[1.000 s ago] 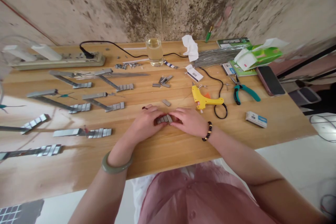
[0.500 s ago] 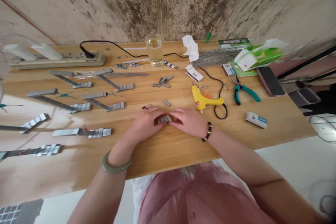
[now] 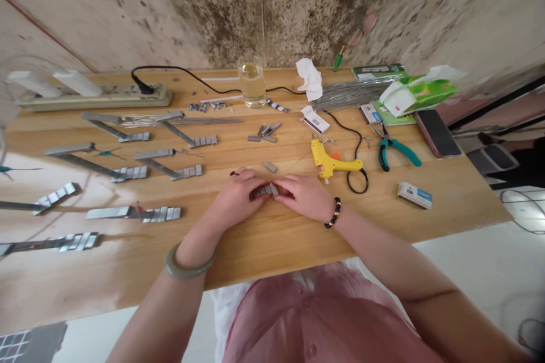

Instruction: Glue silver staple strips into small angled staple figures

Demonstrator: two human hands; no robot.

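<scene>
Pink top with a row of small round buttons down the front; a thick, pale green bangle; a bracelet of black and gold beads; a dark ring.

Long off-white plastic power strip: back left of the light-brown wooden table
Clear cylindrical glass cup: right of the strip
Grey angled metal assemblies: left side, before the strip
Short row of grey rectangular blocks: between left hand and right hand
Single grey rectangular block: just behind the row
Yellow plastic glue gun: behind and right of the row
Teal-and-black metal pliers: right of the gun
White-and-blue rectangular cardboard box: before the pliers
Dark flat rectangular phone: right of the pliers
</scene>
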